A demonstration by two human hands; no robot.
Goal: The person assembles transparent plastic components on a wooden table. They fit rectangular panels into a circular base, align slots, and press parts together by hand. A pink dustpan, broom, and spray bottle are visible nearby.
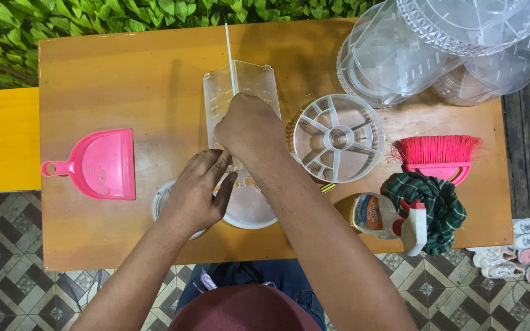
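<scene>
A clear plastic container [259, 83] with upright walls lies on the orange wooden table [124, 79], near its middle. My right hand [249, 129] is closed around a thin white stick [229, 52] that pokes up and away over the container. My left hand [194, 196] rests just below it, fingers touching the container's near end and a round clear lid [249, 214]. What lies under both hands is hidden.
A pink dustpan [102, 164] with small bits in it lies at the left. A round divided clear tray [337, 138], a pink hand brush [438, 156], a green cloth [437, 205] and a spray bottle [381, 217] sit at the right. Stacked clear plastic tubs [437, 49] fill the far right corner.
</scene>
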